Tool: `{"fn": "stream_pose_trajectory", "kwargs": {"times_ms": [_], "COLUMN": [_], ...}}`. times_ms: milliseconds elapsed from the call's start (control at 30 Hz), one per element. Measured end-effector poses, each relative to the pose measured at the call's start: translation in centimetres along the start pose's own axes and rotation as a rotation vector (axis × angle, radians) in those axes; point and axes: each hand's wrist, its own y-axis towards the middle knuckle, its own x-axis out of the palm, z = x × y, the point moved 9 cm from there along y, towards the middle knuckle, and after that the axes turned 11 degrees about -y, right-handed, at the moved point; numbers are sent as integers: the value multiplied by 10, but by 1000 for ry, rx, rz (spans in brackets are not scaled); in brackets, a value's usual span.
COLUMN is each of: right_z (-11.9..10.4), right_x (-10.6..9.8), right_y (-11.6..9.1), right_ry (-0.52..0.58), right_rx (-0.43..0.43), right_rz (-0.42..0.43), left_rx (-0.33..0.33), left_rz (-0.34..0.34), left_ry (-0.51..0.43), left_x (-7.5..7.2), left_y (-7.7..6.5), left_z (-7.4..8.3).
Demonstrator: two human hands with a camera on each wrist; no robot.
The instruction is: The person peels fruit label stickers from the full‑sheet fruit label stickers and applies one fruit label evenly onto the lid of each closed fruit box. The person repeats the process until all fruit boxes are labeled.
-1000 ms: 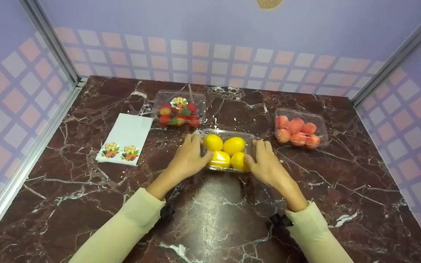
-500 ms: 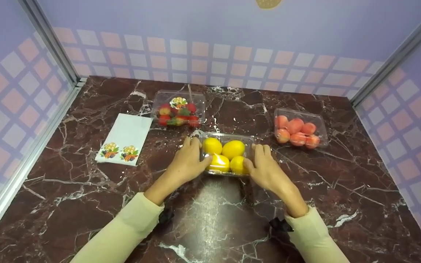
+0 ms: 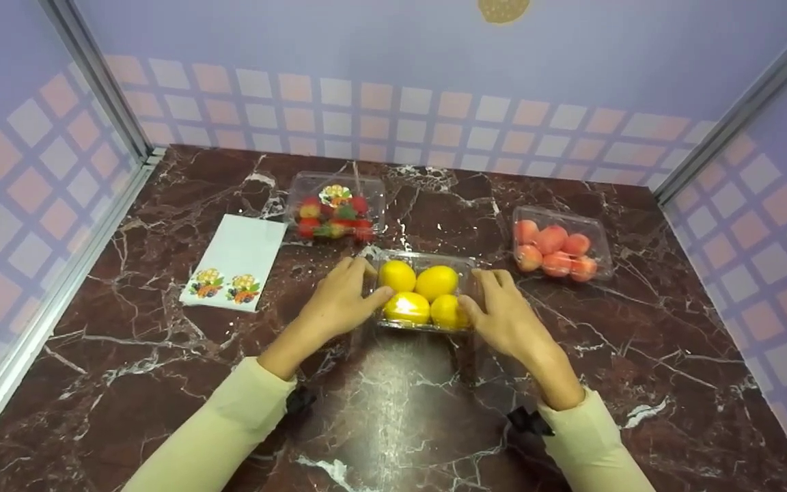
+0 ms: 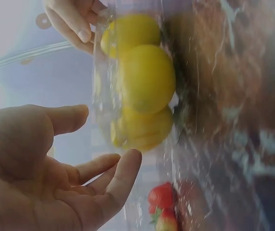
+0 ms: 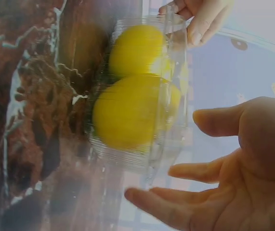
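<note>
Clear box (image 3: 427,257) of lemons (image 3: 407,307) between both hands (image 3: 340,301) (image 3: 504,316), fingers loose and uncurled, just beside its opposite ends.

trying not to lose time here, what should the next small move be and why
I'd probably move the left grip over to the white sheet: it lies on that side bearing what look like two fruit stickers, the strawberry box carries a similar one, and none shows on the lemon box.
</note>
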Motion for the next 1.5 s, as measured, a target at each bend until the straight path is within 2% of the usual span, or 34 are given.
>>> {"fn": "stream_pose_trajectory", "kwargs": {"times_ms": [133,300,500,667,800,933,1167,1333,1500], "right_z": [-7,-21,-34,-45,-55,-66,-81,-88,-91], "right_x": [-13,-26,-29,-26,-21,-17,-10,-5,-3], "right_y": [-1,-1,1,4,6,8,8,7,7], "right_ry": [-5,23,107,167,208,217,223,212,223], "right_rx": [-48,-151,-225,-272,-306,-314,-327,-339,-343], "right_rz": [97,196,227,227,222,209,194,182,165], "left_rx": [-18,4,7,6,0,-42,-137,-191,-242], "left_rz": [12,76,145,234,297,324,325,322,311], "left_ry": [-22,-10,-25,0,20,38,73,107,135], "left_x": [-17,-50,-95,-134,-157,-174,-194,-203,-206], "left_y": [-1,1,3,-1,-4,-2,0,0,-2], "left_z": [-7,-15,-33,-50,-66,-86,-125,-150,-170]}}
